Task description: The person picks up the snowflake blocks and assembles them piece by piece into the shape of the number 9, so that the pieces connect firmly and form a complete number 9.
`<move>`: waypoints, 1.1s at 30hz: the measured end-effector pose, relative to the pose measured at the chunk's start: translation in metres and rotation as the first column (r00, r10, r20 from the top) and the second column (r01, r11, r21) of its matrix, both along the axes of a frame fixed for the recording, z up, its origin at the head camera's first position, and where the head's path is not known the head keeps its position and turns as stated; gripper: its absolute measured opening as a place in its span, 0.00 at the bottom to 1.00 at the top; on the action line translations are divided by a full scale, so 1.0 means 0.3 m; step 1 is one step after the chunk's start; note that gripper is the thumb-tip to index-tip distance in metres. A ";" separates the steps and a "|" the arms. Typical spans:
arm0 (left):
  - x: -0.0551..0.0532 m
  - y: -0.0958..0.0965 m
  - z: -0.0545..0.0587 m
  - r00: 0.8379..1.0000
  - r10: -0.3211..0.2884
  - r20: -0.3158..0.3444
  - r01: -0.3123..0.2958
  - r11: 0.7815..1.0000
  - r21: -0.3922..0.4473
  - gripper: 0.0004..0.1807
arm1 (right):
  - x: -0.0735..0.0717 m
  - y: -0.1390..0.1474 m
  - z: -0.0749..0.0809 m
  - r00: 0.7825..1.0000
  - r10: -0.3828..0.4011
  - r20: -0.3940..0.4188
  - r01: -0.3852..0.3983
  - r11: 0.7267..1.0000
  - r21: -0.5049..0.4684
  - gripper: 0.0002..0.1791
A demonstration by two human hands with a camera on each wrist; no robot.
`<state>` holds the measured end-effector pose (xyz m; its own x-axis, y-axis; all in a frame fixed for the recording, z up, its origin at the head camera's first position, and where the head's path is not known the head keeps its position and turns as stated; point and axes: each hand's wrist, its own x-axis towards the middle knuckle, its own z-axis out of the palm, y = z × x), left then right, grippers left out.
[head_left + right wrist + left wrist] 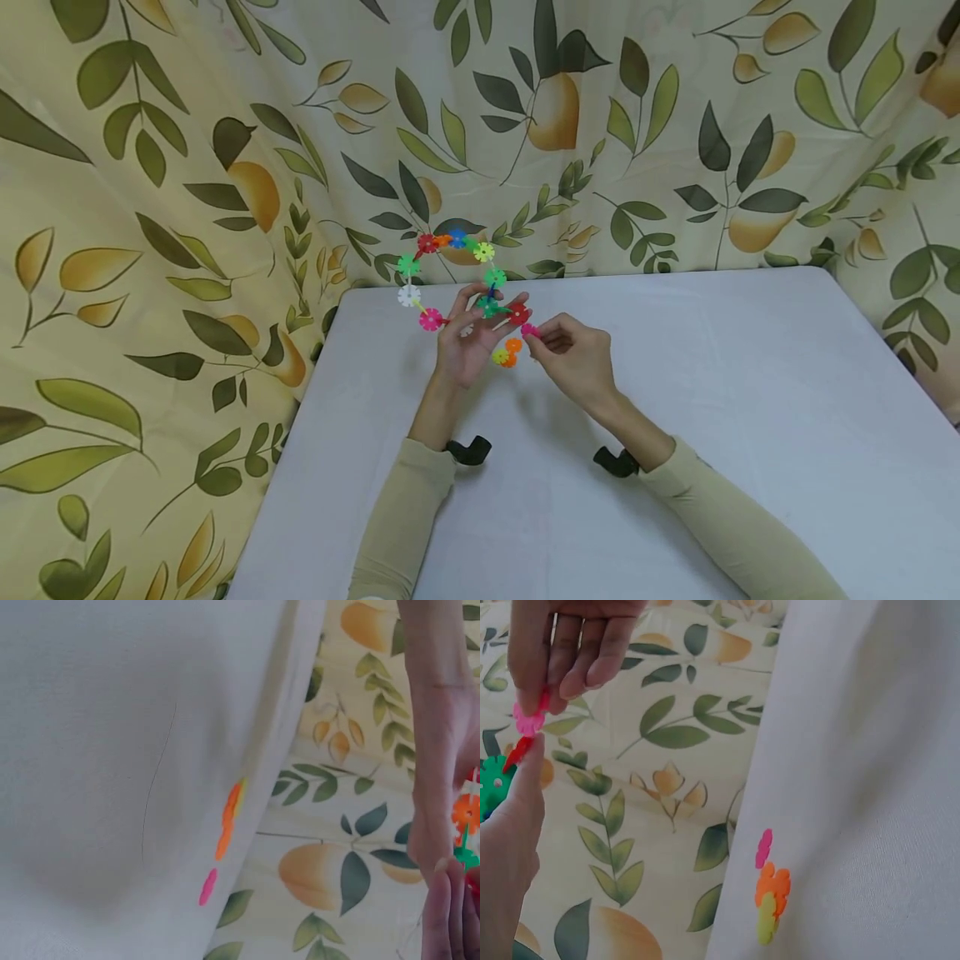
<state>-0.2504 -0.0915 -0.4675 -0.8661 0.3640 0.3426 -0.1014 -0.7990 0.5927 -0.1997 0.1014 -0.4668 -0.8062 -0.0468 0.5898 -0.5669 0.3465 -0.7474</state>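
Note:
A curved chain of colourful notched plastic discs (408,265) is held up over the far part of the table, its pieces slotted edge to edge. My left hand (463,357) grips it near a green disc (488,307) and a red disc (519,314). Between thumb and fingertips, my right hand (581,358) pinches a pink disc (530,331) right at the red one. In the left wrist view the pink disc (529,721) meets the edge of the red disc (517,754), beside the left fingertip. Fingers partly hide the right-hand grip.
Loose orange discs (513,344) and a yellow disc (500,357) lie on the white table (720,400) below the hands. Near them the left wrist view also has a loose pink disc (763,849). A leaf-patterned curtain (645,192) hangs behind and along the left side.

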 end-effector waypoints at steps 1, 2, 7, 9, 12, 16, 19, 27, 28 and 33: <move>0.001 0.003 -0.001 1.000 0.005 -0.005 -0.005 1.000 -0.004 0.19 | -0.001 -0.002 0.000 1.000 -0.009 -0.003 0.009 1.000 -0.001 0.08; 0.002 0.005 -0.002 1.000 0.008 -0.008 -0.009 1.000 -0.008 0.19 | -0.002 -0.003 0.001 1.000 -0.020 -0.007 0.020 1.000 0.001 0.07; 0.003 0.013 -0.003 1.000 0.028 -0.005 -0.028 0.999 -0.029 0.19 | -0.004 -0.007 0.001 0.996 -0.082 -0.039 0.083 0.996 0.027 0.06; 0.003 0.013 -0.003 0.999 0.037 -0.002 -0.037 0.999 -0.036 0.19 | -0.002 -0.008 0.003 0.994 -0.095 -0.053 0.097 0.995 0.034 0.06; 0.002 0.013 -0.003 0.999 0.040 -0.009 -0.040 0.998 -0.041 0.20 | 0.000 -0.010 0.007 0.992 -0.106 -0.071 0.109 0.993 0.041 0.06; 0.001 0.014 -0.003 0.999 0.031 -0.023 -0.032 0.999 -0.040 0.21 | -0.002 -0.013 0.010 0.987 -0.123 -0.099 0.129 0.990 0.053 0.06; 0.003 0.020 -0.004 0.999 0.030 -0.030 -0.031 0.999 -0.037 0.21 | -0.007 -0.016 0.006 0.984 -0.129 -0.124 0.135 0.990 0.047 0.06; 0.009 0.051 -0.018 0.997 0.061 -0.050 -0.065 0.993 -0.096 0.22 | -0.009 -0.021 0.006 0.972 -0.168 -0.167 0.174 0.985 0.023 0.06; 0.010 0.054 -0.019 0.996 0.066 -0.051 -0.071 0.992 -0.107 0.22 | -0.008 -0.021 0.006 0.971 -0.172 -0.166 0.178 0.984 0.021 0.06; 0.013 0.060 -0.028 0.996 0.068 -0.055 -0.075 0.987 -0.142 0.23 | -0.008 -0.021 0.009 0.970 -0.178 -0.168 0.183 0.983 0.016 0.06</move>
<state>-0.2466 -0.0734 -0.4760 -0.8749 0.3506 0.3340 -0.0149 -0.7090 0.7051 -0.2020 0.0952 -0.4641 -0.6949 0.0697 0.7157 -0.6073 0.4760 -0.6360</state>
